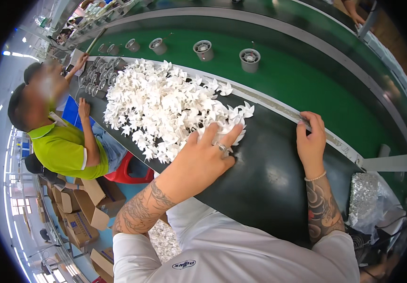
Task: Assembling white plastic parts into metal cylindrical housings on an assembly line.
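Observation:
A large heap of small white fan impellers (156,101) covers the left part of the dark work surface (269,165). My left hand (203,158), with a ring on one finger, reaches onto the heap's near right edge. Its fingers are spread among the impellers, and their tips are partly hidden; nothing is visibly gripped. Farther right, my right hand (312,141) rests by the pale rail (279,111) between the surface and the green belt. Its fingers are loosely bent and apart, with no object visible in them.
Grey round fan housings (250,60) stand spaced along the green conveyor belt (298,85). More housings (100,78) cluster beyond the heap, near a co-worker in a green shirt (66,146). Cardboard boxes (78,226) lie at lower left. A clear bag of shiny parts (366,198) sits at right.

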The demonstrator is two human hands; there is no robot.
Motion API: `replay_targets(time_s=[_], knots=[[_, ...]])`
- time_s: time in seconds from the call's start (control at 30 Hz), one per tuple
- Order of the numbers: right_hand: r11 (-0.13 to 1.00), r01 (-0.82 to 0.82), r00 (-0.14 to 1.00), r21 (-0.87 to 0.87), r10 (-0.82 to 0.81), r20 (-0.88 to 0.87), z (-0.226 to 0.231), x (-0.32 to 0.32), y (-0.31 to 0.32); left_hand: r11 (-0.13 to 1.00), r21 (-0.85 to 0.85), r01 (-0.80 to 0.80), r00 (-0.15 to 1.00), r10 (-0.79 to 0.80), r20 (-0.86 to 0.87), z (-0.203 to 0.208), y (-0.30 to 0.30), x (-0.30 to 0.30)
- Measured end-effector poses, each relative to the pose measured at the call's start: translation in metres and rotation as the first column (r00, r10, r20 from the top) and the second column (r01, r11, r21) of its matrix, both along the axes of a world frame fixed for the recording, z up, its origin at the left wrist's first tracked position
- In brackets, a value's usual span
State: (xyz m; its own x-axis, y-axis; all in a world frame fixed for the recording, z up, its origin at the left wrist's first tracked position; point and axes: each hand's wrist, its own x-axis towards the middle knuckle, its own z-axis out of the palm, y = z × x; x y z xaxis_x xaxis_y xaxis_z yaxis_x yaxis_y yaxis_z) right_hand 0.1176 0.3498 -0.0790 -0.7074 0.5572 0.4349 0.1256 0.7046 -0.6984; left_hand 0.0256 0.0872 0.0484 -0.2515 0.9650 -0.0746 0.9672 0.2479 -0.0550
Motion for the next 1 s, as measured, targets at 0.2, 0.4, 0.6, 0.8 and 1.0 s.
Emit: replay_targets(time_s=[0.2,0.4,0.6,0.8,1.0], knots=[[0.999,-0.021,1.0,0.027,0.021,0.022,-0.002,0.001,-0.001,0.999,-0.019,-0.032,0.999,0.032,-0.016,-0.04,-0.014,0.007],[0.998,-0.039,0.998,0.045,0.037,0.052,-0.003,-0.001,-0.003,0.959,0.246,-0.143,0.989,0.146,0.006,-0.071,-0.042,0.025],[0.999,-0.033,0.998,-0.035,0.035,0.046,-0.001,0.0,-0.003,0.677,0.543,-0.497,0.845,0.521,0.123,-0.115,-0.074,0.052],[0.942,-0.322,0.942,0.097,0.31,0.127,0.006,0.007,-0.035,0.404,0.544,-0.736,0.634,0.692,0.345,-0.124,-0.086,0.058],[0.491,-0.778,0.6,0.392,0.398,0.694,0.027,0.013,-0.112,0.189,0.708,-0.68,0.691,0.489,0.533,-0.136,-0.118,0.063]])
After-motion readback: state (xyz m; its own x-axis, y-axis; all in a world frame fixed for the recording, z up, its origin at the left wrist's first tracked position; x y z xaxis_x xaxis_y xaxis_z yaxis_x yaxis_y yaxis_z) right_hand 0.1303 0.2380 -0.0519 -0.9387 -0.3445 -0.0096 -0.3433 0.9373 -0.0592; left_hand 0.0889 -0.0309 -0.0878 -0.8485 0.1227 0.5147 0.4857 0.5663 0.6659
